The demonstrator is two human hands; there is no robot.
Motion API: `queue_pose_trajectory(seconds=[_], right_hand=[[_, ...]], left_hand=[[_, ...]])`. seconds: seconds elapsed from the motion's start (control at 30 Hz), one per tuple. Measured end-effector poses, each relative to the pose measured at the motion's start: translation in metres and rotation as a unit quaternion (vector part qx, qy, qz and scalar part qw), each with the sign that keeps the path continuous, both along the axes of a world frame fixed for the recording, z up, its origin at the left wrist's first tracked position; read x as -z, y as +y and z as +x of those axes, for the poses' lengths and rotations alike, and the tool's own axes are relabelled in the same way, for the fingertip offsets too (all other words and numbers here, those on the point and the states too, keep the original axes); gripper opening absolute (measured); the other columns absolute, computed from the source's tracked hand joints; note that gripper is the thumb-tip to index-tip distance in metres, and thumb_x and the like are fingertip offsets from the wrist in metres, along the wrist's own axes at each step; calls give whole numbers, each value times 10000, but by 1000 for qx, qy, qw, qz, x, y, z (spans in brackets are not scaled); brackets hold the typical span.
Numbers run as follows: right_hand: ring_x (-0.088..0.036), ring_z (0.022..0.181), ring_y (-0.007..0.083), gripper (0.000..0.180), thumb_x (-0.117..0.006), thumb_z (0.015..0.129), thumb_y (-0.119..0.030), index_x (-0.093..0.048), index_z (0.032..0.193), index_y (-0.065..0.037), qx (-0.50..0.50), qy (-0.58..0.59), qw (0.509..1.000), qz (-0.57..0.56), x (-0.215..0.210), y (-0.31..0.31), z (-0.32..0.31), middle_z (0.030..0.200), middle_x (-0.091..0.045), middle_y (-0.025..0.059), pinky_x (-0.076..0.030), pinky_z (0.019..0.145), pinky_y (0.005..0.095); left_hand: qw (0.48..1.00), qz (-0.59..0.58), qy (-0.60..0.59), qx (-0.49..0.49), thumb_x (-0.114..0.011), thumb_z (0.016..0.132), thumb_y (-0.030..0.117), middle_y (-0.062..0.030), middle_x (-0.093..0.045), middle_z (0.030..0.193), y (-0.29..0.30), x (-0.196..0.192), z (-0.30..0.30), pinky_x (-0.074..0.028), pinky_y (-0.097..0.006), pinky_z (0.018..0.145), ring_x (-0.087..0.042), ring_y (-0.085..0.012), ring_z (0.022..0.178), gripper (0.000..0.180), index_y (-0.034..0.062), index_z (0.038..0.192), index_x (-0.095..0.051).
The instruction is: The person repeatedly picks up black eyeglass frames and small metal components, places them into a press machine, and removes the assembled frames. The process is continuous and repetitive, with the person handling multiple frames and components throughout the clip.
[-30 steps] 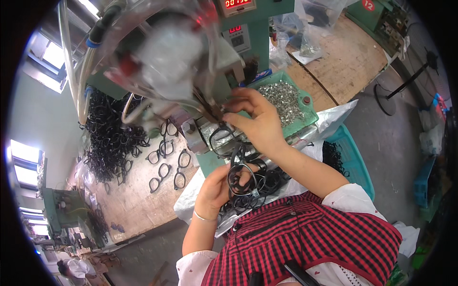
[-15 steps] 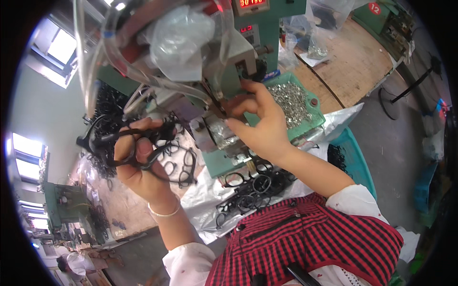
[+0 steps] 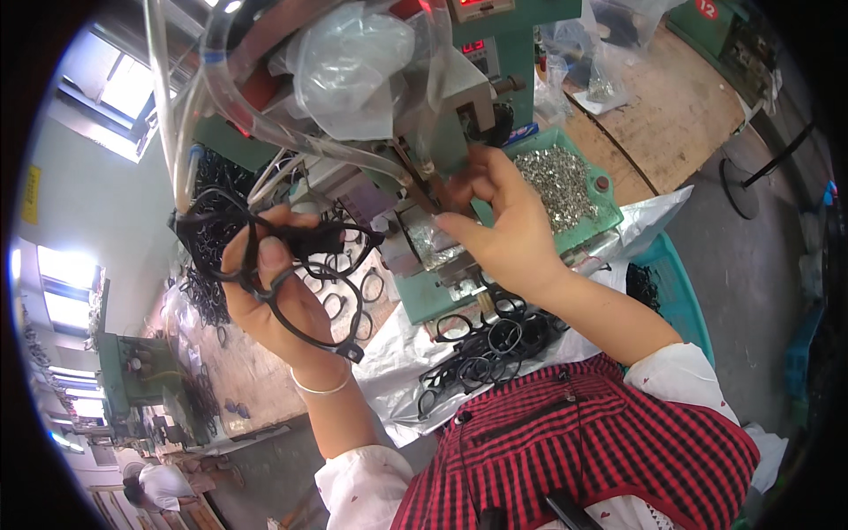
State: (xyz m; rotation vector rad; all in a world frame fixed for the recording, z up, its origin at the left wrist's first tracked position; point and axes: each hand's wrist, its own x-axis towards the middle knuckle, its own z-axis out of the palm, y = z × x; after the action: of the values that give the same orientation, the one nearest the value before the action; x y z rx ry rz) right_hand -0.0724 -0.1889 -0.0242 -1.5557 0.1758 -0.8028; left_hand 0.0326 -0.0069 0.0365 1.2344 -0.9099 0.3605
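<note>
Black frames (image 3: 300,265) stay gripped in left hand (image 3: 274,296); right hand (image 3: 503,225) fingers now spread.

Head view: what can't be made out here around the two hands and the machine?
- Whatever the right hand pinches at the green machine: its own fingers hide it.
- Number of black eyeglass frames in the left hand: they overlap.
- Small metal parts in the green tray: too small to identify.

We look down from a single head-worn fisheye camera, close above the green machine (image 3: 459,265) on the bench (image 3: 680,115), its edges bending toward the dark rim.
</note>
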Motion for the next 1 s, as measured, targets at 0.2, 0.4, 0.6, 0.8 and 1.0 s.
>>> queue_pose_trajectory(seconds=[0.2, 0.4, 0.6, 0.8, 1.0], right_hand=[[-653, 877, 224, 595, -699, 767, -34, -481, 1320, -4, -24, 45, 998, 23, -13, -6, -5, 953, -670, 115, -497, 797, 331], [-659, 972, 266, 477, -683, 782, -60, -585, 1248, -27, 16, 64, 988, -139, -2, -33, -25, 1072, -690, 139, -502, 856, 357], [-609, 1095, 317, 308, -687, 776, -113, -682, 1081, -71, 244, 181, 915, -265, 75, -110, -42, 1097, -662, 133, -496, 899, 419], [-551, 1178, 319, 177, -727, 742, -144, -675, 901, -89, 223, 171, 821, -498, 90, -99, -35, 1196, -604, 112, -492, 871, 450], [-595, 972, 354, 107, -681, 792, -113, -652, 875, -52, 269, 131, 861, -412, 83, -103, -43, 994, -645, 140, -457, 853, 454]], left_hand=[[999, 9, 33, 3, -538, 997, 162, -214, -662, 1051, 4, -1, -5, -567, -401, 775, -659, -290, 935, 276, -34, 1186, -583], [937, 261, -234, 4, -684, 831, 214, -125, -714, 995, 6, 43, -38, -531, -435, 842, -640, -269, 936, 209, 92, 993, -734], [887, 276, -371, 12, -681, 685, 182, -50, -711, 1057, -28, 56, -48, -538, -448, 826, -525, -236, 784, 297, 128, 964, -767], [896, 271, -351, 25, -658, 697, 205, -65, -718, 1057, -24, 57, -46, -521, -463, 843, -518, -233, 780, 318, 100, 976, -770], [912, 293, -249, -143, -746, 774, 39, -133, -677, 1202, 8, 84, -70, -444, -484, 1025, -617, -314, 1023, 301, 100, 1066, -708]])
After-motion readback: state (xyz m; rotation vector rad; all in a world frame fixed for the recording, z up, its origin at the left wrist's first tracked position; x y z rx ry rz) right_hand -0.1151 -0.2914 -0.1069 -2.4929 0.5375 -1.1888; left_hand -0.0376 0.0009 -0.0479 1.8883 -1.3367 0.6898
